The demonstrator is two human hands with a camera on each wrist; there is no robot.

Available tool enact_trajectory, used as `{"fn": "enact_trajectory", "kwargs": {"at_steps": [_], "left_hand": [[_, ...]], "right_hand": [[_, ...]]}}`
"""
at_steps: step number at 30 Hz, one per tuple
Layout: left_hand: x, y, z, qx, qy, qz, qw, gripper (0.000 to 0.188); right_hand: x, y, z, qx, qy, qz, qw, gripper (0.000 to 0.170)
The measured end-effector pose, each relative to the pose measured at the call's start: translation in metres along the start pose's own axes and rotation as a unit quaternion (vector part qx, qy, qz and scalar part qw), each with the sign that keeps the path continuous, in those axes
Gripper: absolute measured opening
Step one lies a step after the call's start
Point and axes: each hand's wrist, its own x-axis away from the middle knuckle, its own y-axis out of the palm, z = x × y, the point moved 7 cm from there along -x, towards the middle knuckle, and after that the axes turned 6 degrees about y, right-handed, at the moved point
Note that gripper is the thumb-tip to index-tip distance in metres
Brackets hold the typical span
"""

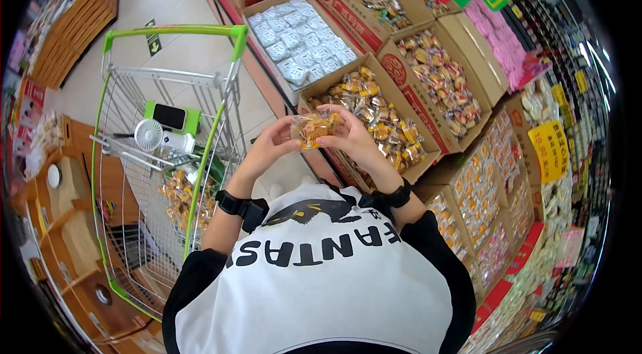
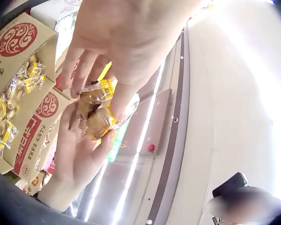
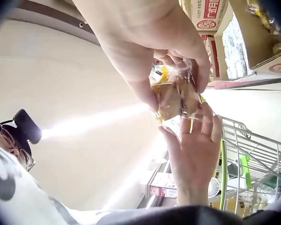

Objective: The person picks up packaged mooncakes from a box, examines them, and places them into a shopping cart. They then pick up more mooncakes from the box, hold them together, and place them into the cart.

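Holds the wrapped pastry point(image 1: 315, 128) from both sides, with left hand point(image 1: 269, 145) and right hand point(image 1: 353, 143) in grip clamped on it, probably to keep it steady and visible.

two hands point(image 1: 266, 147) point(image 1: 356, 143), one held packet point(image 1: 313, 129), two wristbands point(image 1: 231, 205) point(image 1: 395, 197), one cart point(image 1: 177, 30) carrying one phone point(image 1: 169, 117), one fan point(image 1: 148, 134)
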Motion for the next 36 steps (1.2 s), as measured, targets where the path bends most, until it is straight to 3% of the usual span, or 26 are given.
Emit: {"fn": "enact_trajectory", "kwargs": {"at_steps": [2, 7, 12, 19, 22, 24, 34, 36], "left_hand": [[0.013, -0.013, 0.007, 0.007, 0.024, 0.033, 0.999, 0.046], [0.064, -0.053, 0.02, 0.008, 0.059, 0.146, 0.987, 0.044], [0.136, -0.09, 0.017, -0.01, 0.059, 0.301, 0.952, 0.044], [0.221, -0.107, 0.003, -0.007, 0.052, 0.43, 0.902, 0.037], [0.25, -0.109, -0.009, 0.036, 0.051, 0.478, 0.876, 0.036], [0.267, -0.107, -0.012, 0.06, 0.056, 0.506, 0.859, 0.036], [0.321, -0.101, -0.044, 0.106, -0.036, 0.61, 0.784, 0.041], [0.328, -0.105, -0.041, 0.104, -0.035, 0.622, 0.776, 0.043]], "right_hand": [[-0.011, 0.02, -0.006, 0.0, -0.019, -0.037, 0.999, 0.055], [-0.042, 0.07, 0.01, 0.139, 0.002, -0.116, 0.983, 0.056], [-0.066, 0.136, 0.041, 0.12, -0.01, -0.219, 0.968, 0.056], [-0.082, 0.206, 0.111, 0.276, -0.008, -0.314, 0.909, 0.059], [-0.077, 0.23, 0.128, 0.252, 0.047, -0.352, 0.9, 0.061], [-0.067, 0.245, 0.143, 0.218, 0.182, -0.399, 0.872, 0.058], [-0.057, 0.282, 0.18, 0.311, 0.174, -0.443, 0.822, 0.064], [-0.063, 0.295, 0.189, 0.289, 0.089, -0.461, 0.835, 0.069]]}}
